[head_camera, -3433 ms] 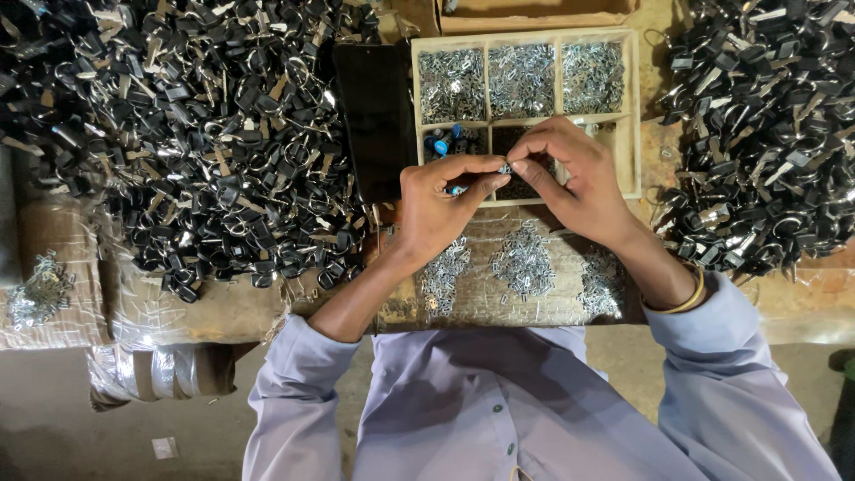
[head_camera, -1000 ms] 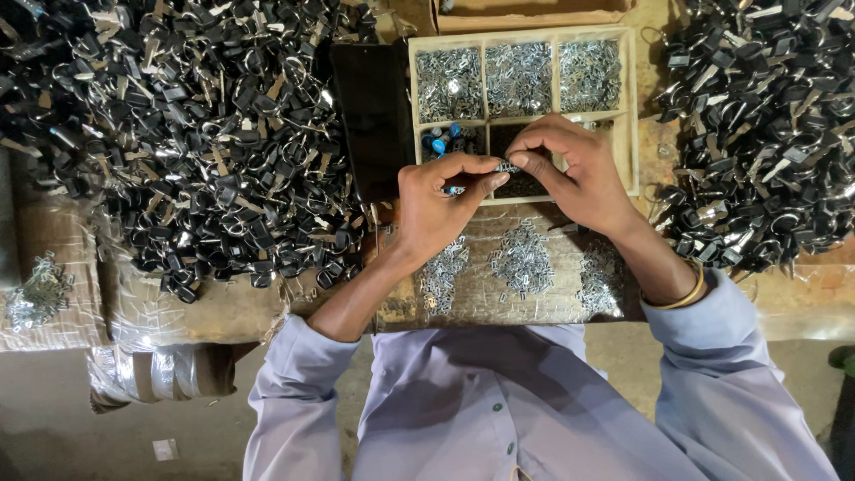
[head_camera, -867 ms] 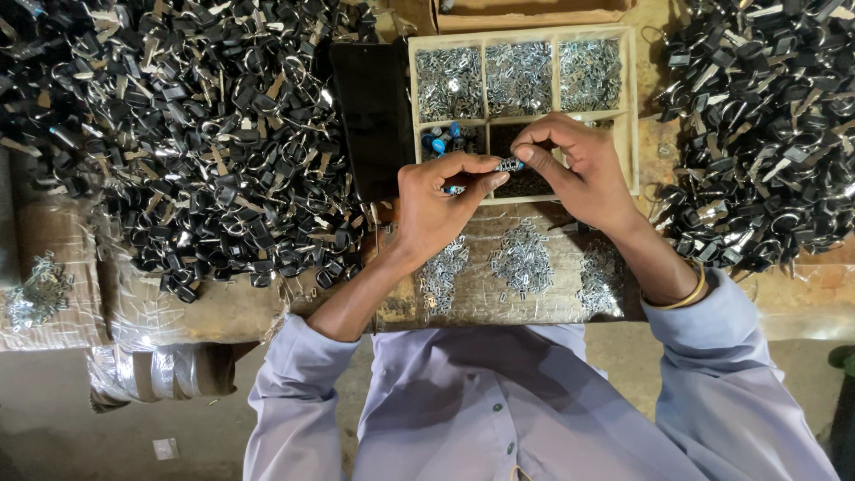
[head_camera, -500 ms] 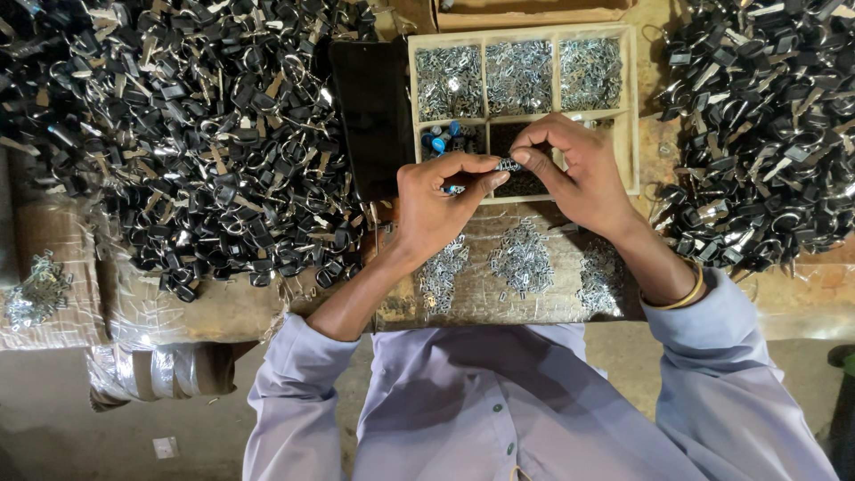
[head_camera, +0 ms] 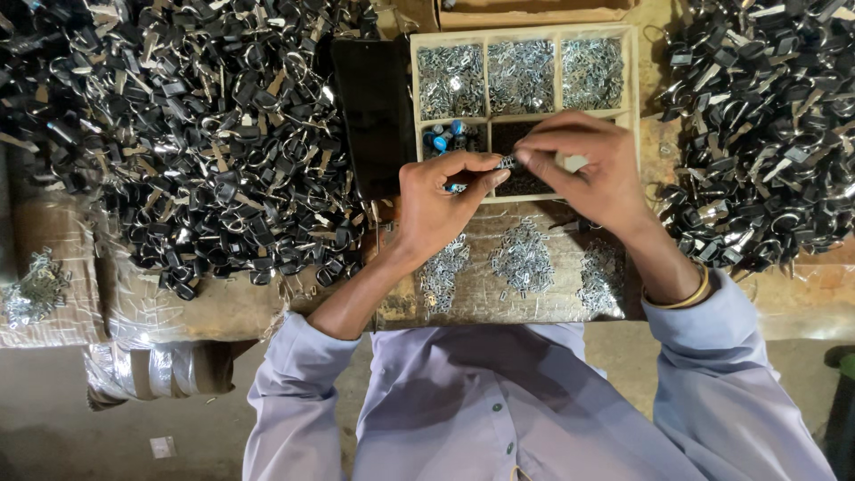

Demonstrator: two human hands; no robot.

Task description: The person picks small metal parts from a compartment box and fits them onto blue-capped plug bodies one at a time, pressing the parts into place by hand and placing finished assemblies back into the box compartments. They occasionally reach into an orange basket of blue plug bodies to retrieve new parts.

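My left hand (head_camera: 441, 200) and my right hand (head_camera: 588, 169) meet fingertip to fingertip over a wooden compartment tray (head_camera: 631, 98), both pinching one small metal part (head_camera: 508, 163). The tray's upper compartments hold silvery metal pieces (head_camera: 519, 76); a lower compartment holds small blue pieces (head_camera: 441, 138). Under my hands, three little heaps of silvery parts (head_camera: 523, 260) lie on a brown board (head_camera: 481, 298).
Large heaps of black and silver metal pieces spread at the left (head_camera: 196, 134) and the right (head_camera: 766, 125). A flat black slab (head_camera: 370, 116) lies left of the tray. Wrapped bundles (head_camera: 151, 370) and a small pile of silvery hooks (head_camera: 36, 289) sit at the lower left.
Both hands stay at the same spot over the tray, with only slight finger movement on the small part.
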